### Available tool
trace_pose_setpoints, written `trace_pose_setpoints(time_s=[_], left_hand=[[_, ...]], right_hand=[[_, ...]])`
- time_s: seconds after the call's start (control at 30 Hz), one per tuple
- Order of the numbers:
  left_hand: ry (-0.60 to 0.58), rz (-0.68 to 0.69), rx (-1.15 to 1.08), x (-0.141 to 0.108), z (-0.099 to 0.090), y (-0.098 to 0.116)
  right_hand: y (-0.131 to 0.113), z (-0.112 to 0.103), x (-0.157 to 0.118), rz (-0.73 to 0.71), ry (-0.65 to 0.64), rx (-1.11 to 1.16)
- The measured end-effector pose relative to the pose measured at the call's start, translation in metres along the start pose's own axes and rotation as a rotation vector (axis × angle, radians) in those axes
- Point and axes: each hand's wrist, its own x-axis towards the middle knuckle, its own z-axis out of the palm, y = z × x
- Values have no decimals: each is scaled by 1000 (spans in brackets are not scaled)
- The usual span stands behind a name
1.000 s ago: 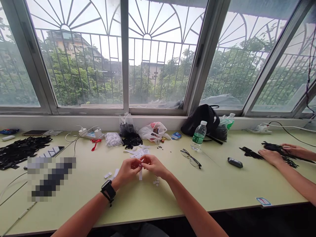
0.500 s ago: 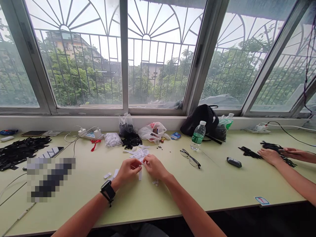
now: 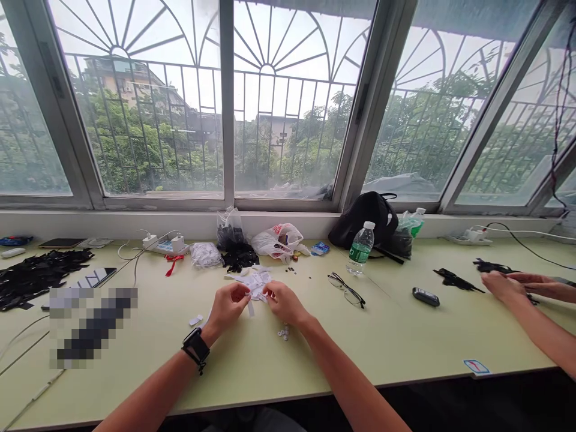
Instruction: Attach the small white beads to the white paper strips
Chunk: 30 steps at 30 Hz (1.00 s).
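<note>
Four hands show — the person's left hand (image 3: 227, 309) and right hand (image 3: 284, 303), plus a co-worker's near hand (image 3: 500, 287) and far hand (image 3: 540, 285); one wristwatch (image 3: 195, 345); one white strip (image 3: 250, 308); one water bottle (image 3: 360, 248); one pair of glasses (image 3: 346, 290); one black backpack (image 3: 363, 212); three bags — a clear plastic bag (image 3: 228, 228), a white plastic bag (image 3: 274, 240) and a pale green bag (image 3: 410, 223); two power strips — a left power strip (image 3: 163, 245) and a right power strip (image 3: 468, 239); one red ribbon (image 3: 173, 261).
</note>
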Motion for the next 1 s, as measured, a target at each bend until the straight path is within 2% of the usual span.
trace_pose_setpoints(time_s=[0.3, 0.4, 0.53, 0.6, 0.8, 0.87, 1.0], left_hand=[[16, -20, -37, 1, 1, -3], [-28, -32, -123, 1, 3, -1], [-101, -48, -232, 0, 4, -1], [-107, -57, -246, 0, 4, -1], [-93, -72, -229, 0, 5, -3], [-95, -74, -219, 0, 6, -4], [-80, -63, -186, 0, 6, -6]], right_hand=[[-6, -3, 1, -1, 5, 73], [-15, -4, 3, 13, -7, 218], [-23, -4, 5, 7, -92, 435], [-20, -3, 5, 11, -89, 411], [-6, -1, 2, 19, 35, 95], [-4, -5, 2, 11, 7, 114], [2, -22, 5, -5, -129, 272]])
